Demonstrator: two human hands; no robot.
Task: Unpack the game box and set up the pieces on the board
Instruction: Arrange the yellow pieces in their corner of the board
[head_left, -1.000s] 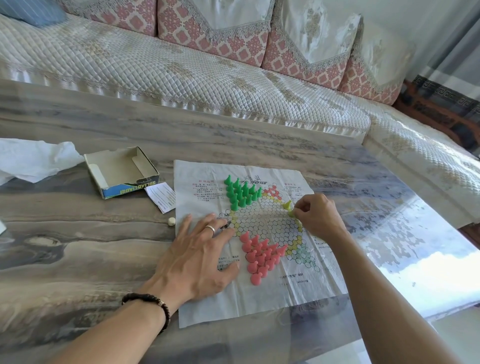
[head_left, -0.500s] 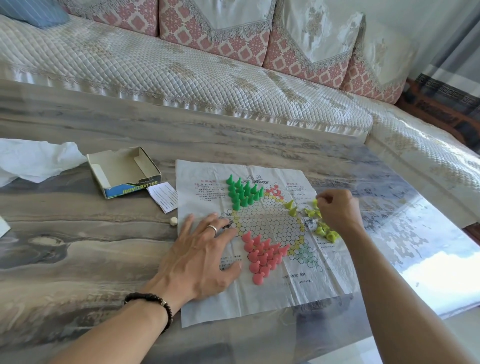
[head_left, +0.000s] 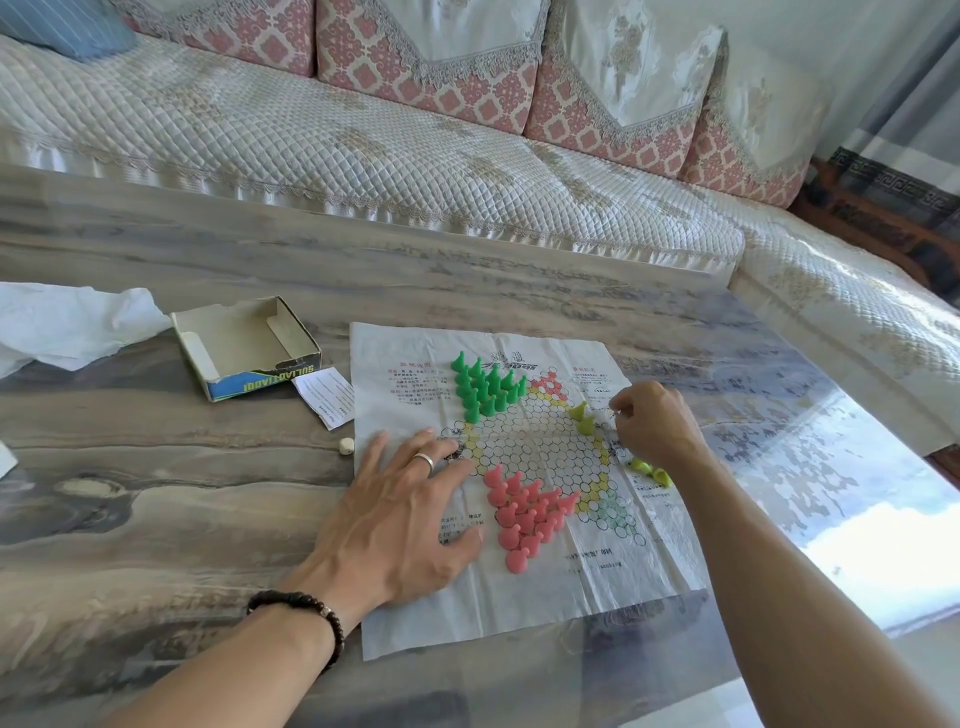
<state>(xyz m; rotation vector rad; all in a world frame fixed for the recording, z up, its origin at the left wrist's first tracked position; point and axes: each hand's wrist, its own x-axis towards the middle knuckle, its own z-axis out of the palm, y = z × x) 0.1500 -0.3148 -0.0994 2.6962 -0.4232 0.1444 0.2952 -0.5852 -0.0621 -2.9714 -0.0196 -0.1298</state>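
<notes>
Paper board (head_left: 519, 597) lies flat on the bench (head_left: 156, 519). Left hand (head_left: 400, 525) spread wide, pressing the board's left side. Right hand (head_left: 654, 426) at its right edge, fingers pinched; contents indiscernible. Empty game box (head_left: 244, 348) left of the board

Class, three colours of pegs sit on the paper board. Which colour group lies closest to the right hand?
The yellow-green pegs, just beside the right hand at the board's right edge. The green pegs and pink pegs sit farther left.
</notes>
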